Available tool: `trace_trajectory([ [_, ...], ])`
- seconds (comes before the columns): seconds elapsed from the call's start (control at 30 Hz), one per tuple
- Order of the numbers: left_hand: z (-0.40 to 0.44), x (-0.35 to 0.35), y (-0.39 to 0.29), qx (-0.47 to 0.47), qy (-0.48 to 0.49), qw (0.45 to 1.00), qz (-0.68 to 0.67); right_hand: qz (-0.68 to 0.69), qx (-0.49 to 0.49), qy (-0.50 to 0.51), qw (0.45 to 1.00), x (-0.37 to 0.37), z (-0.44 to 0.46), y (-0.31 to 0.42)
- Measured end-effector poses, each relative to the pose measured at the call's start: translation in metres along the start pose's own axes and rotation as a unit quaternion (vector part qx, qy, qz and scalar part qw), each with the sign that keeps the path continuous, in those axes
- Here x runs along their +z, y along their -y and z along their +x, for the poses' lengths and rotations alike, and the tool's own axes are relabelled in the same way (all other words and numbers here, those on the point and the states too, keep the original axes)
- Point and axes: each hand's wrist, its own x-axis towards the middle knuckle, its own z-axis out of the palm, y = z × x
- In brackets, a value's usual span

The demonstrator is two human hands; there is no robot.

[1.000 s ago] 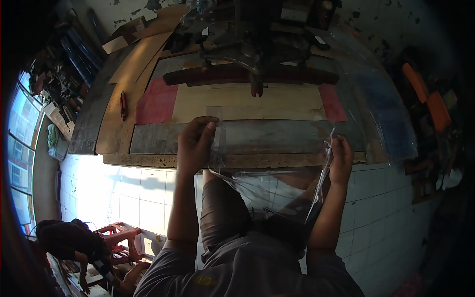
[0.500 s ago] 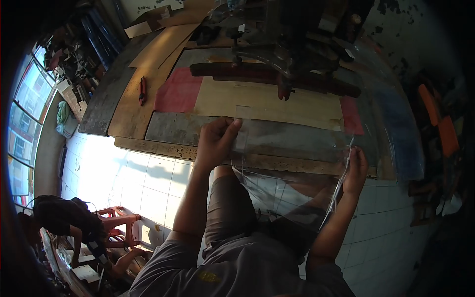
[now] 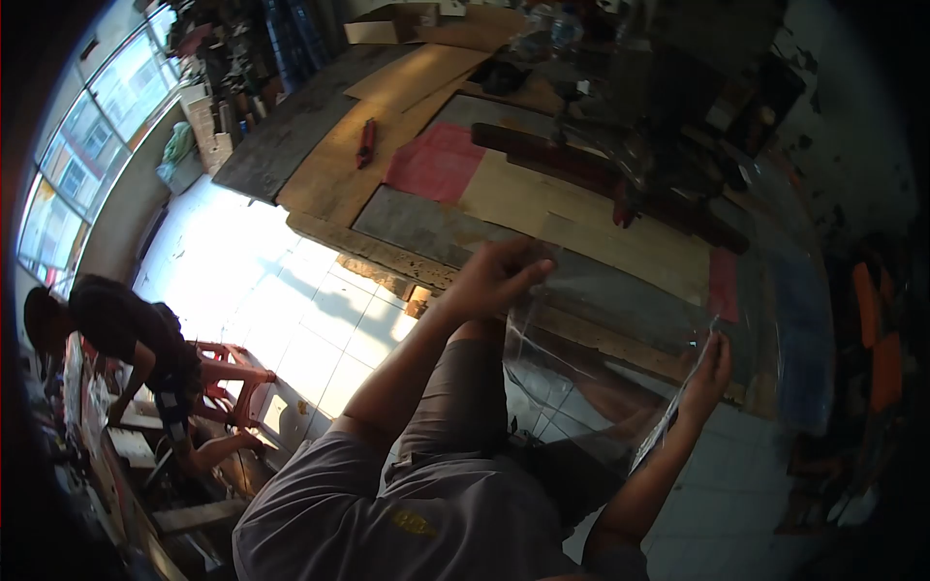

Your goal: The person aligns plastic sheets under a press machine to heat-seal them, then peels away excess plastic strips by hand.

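Between my two hands, at the table's front edge, hangs a clear plastic sheet. My left hand pinches its left upper corner between thumb and fingers. Its bunched right edge is held by my right hand, fingers closed. Behind the sheet a long cream strip lies on the grey work surface, with a red piece at its left end and another red piece at its right end. Over the strip stands a dark machine with a long dark red bar.
A red cutter lies on brown board at the left. Blue plastic sheeting hangs at the right. At the lower left a person bends beside a red stool. A cardboard box stands at the back.
The view has turned left, so the table and machine appear shifted right and tilted. Both hands still hold the plastic sheet and appear farther right. More of the bending person shows.
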Motion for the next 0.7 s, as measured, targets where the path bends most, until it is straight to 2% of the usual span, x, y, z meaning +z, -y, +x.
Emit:
trace_trajectory([
  [0.07,-0.017,-0.004,-0.021,0.017,0.001,1.000,-0.009,-0.009,-0.068,0.020,0.997,0.000,0.001,-0.002],
  [0.1,-0.027,-0.013,-0.029,0.023,-0.039,0.999,0.003,-0.015,-0.100,0.026,0.995,-0.002,0.001,-0.002],
  [0.17,-0.062,-0.037,-0.047,0.029,-0.116,0.993,0.027,0.054,-0.060,0.067,0.994,-0.005,0.002,0.000],
  [0.2,-0.081,-0.054,-0.059,0.004,-0.140,0.990,-0.011,0.088,-0.035,0.086,0.992,-0.006,0.002,0.001],
  [0.23,-0.099,-0.074,-0.070,-0.019,-0.163,0.985,-0.049,0.054,-0.048,0.096,0.993,-0.007,0.000,0.002],
  [0.3,-0.140,-0.112,-0.086,-0.043,-0.240,0.970,-0.004,-0.010,-0.080,0.114,0.990,-0.009,0.001,0.006],
  [0.4,-0.218,-0.166,-0.109,-0.058,-0.384,0.919,0.066,-0.021,-0.104,0.132,0.986,-0.008,0.002,0.007],
  [0.5,-0.325,-0.221,-0.123,-0.028,-0.556,0.825,0.098,-0.042,-0.106,0.144,0.983,-0.011,0.004,0.004],
  [0.57,-0.435,-0.285,-0.133,0.064,-0.630,0.772,0.046,-0.065,-0.096,0.144,0.983,-0.014,0.006,0.003],
  [0.6,-0.469,-0.288,-0.158,0.069,-0.707,0.683,0.169,-0.068,-0.092,0.143,0.983,-0.014,0.007,0.002],
  [0.7,-0.600,-0.312,-0.208,0.082,-0.828,0.448,0.326,-0.078,-0.121,0.144,0.979,-0.016,0.013,-0.008],
])
